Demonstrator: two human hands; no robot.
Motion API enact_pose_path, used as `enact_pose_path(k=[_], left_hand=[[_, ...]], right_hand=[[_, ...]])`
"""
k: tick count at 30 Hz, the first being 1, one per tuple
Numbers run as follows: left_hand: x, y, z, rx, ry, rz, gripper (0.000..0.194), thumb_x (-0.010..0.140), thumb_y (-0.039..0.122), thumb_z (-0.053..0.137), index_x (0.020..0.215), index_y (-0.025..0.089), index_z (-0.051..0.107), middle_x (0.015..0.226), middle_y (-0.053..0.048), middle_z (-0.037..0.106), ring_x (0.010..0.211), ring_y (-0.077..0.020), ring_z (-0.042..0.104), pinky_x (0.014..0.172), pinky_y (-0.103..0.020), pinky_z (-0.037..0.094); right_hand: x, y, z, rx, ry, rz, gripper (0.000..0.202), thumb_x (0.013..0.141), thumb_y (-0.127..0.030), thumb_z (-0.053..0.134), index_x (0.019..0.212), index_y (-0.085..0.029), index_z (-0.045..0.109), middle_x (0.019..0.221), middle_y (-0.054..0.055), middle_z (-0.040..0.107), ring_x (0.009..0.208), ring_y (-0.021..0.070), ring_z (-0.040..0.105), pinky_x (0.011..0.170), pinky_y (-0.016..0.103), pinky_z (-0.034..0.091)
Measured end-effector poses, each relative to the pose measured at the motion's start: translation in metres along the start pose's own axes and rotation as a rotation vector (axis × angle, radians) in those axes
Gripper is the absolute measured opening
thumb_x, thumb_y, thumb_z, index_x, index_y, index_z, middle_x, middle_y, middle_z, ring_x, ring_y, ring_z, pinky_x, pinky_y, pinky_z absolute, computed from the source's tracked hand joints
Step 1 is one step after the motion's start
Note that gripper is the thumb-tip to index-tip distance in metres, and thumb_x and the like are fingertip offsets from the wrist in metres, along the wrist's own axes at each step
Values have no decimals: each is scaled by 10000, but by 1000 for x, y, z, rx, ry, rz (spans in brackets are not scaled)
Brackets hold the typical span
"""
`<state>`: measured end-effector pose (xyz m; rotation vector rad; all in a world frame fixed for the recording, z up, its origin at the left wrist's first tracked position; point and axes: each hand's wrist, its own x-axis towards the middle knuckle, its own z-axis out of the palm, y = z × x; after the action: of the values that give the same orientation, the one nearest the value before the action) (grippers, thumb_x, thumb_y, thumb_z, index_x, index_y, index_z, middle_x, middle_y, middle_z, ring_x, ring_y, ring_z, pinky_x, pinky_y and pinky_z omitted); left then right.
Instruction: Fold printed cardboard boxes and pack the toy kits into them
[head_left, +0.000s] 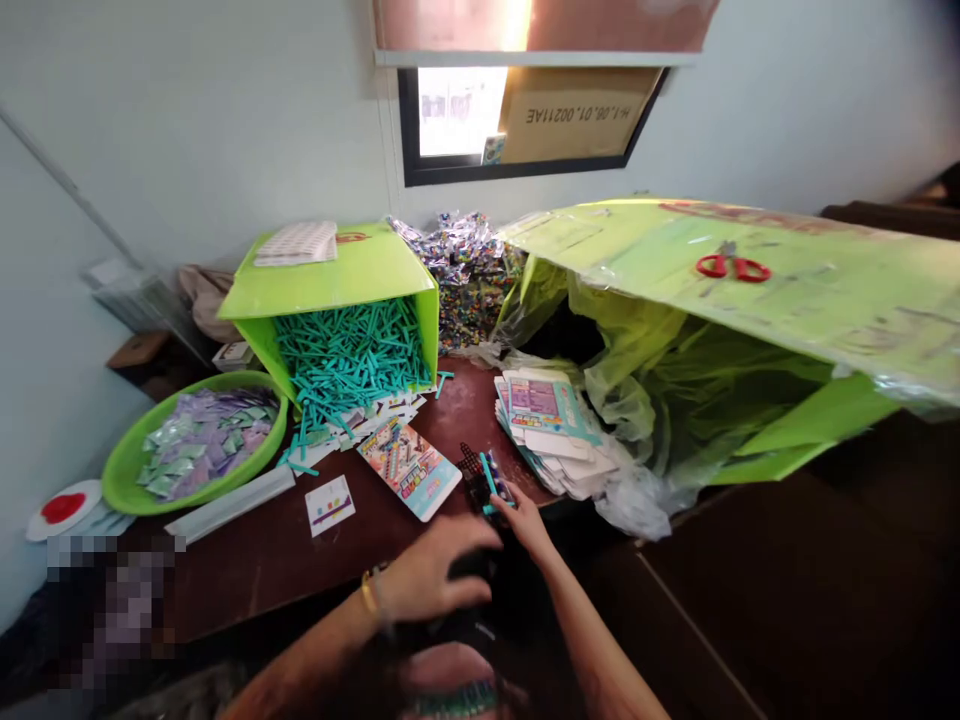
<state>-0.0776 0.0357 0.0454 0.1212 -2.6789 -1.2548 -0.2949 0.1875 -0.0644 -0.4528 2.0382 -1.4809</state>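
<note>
My right hand (525, 522) is closed around a teal T-shaped plastic stick (489, 472), together with something small and dark whose kind I cannot make out. Beside it is a black perforated plastic piece (471, 468); whether I grip that too is unclear. My left hand (435, 568), smeared by motion, hovers at the table's front edge with thumb and fingers apart and nothing in them. Just beyond it lies a colourful printed box (410, 468), flat on the dark red table (247, 580). To its left rests a small white printed card (330, 505).
A tipped green bin (315, 285) spills teal sticks (352, 350). Left of it, a green basin (120, 490) holds small packets. Flattened cartons (547, 425) are stacked to the right, before a large green plastic-lined box (787, 450) with red scissors (733, 265) on top.
</note>
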Motion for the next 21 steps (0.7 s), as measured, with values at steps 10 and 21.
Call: enact_pose_path(k=[10,21], left_hand=[[5,-94,-1,180,596,-211,309,1014,356,503,1118,241,771,1132,-81,766,1123,-264,666,1128,-538,417],[-4,-68,-42,-208,831,-340,547,991,603,461,1138,172,764,1196,-136,753,1178,-291,667,1103,-472,469]], right_hand=[[-40,-52,22,428,-238,99,751,701,-570,833,1359,-255,656,1245,87,726,1142,320,687,961,463,552],[-38,-96,48,172,-441,63,554,758,-455,777,1271,-251,742,1165,61,772,952,282,726,773,389,610]])
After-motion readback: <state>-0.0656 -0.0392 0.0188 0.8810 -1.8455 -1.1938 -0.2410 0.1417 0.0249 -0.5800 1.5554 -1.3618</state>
